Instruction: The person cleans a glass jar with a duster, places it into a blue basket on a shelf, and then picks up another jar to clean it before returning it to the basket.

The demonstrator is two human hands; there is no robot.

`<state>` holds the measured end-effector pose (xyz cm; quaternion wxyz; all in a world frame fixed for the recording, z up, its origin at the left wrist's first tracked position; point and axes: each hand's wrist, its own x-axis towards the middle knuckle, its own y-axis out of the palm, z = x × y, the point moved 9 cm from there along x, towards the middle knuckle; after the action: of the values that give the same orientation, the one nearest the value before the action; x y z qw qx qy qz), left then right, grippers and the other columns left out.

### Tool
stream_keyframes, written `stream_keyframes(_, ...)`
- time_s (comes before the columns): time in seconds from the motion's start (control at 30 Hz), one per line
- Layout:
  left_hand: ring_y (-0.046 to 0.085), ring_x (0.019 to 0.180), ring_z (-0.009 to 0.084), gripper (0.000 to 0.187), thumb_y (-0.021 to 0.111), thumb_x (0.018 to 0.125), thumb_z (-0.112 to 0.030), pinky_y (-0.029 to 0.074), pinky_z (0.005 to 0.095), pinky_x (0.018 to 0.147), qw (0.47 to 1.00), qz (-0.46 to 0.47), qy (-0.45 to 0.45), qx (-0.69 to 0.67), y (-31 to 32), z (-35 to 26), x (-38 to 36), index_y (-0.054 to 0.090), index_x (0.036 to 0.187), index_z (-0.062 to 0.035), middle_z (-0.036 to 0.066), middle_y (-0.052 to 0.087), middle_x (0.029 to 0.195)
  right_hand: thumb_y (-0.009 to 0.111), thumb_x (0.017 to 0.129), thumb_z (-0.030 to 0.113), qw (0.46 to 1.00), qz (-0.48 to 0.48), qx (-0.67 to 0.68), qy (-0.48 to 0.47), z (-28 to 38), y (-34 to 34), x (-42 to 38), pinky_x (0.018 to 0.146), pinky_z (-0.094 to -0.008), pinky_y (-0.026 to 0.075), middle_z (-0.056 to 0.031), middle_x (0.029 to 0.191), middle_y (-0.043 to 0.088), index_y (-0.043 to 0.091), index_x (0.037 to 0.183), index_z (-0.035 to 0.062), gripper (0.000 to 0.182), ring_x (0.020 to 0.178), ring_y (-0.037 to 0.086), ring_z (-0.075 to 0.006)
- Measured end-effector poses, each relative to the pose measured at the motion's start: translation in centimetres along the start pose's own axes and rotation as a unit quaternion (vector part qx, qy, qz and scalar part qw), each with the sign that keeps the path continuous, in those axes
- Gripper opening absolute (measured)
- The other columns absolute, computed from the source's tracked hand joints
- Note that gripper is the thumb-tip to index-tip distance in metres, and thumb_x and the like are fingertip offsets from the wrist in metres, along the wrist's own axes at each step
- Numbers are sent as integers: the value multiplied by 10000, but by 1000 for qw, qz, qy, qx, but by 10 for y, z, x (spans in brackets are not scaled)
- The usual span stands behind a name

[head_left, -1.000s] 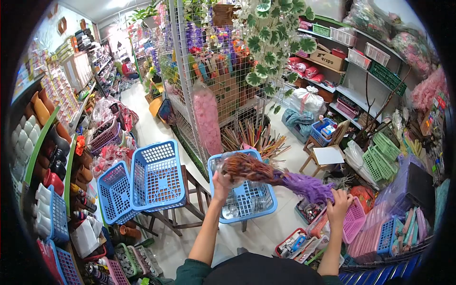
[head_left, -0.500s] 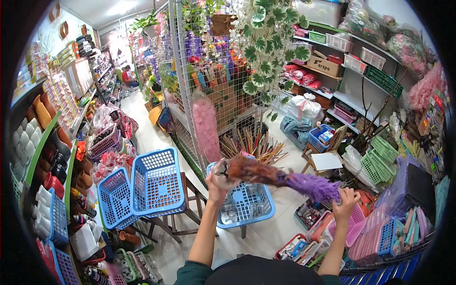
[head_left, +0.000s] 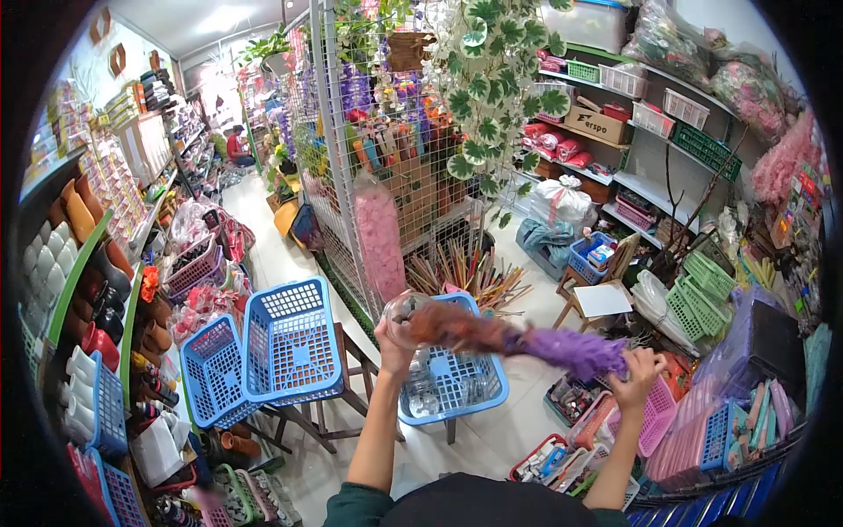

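Observation:
A clear, round glass-like container is gripped in my left hand, its opening turned toward the right. My right hand has its fingers bent around the purple end of a fluffy duster. The duster stretches across between my hands, brown toward the left and purple toward the right, blurred by motion. Its brown end overlaps the container in this view. Beneath them stands a blue basket with several clear glass-like containers inside.
Two blue baskets rest on a wooden stool at left. A wire-mesh rack with hanging ivy rises ahead. Crates of supplies sit on the floor at right. Far down the aisle a person is low near the shelves.
The container and my left hand have shifted slightly left. The duster's brown part has dropped a little, while my right hand stays nearly in place, still gripping its purple end.

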<state>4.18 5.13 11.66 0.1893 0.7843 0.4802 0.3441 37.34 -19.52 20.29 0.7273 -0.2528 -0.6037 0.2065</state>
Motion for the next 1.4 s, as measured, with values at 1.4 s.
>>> stream_keyframes(1.4,509,1137,223,611,260,902,-468,375,368,992,994,-77,-27,70,12,8,-4,432,1294,-31,109,541,1222,653,500,250,997,-64,1,51,-24,-2,-10,861,-406,261,-79,782,513,607,811,41,378,805,471,-251)
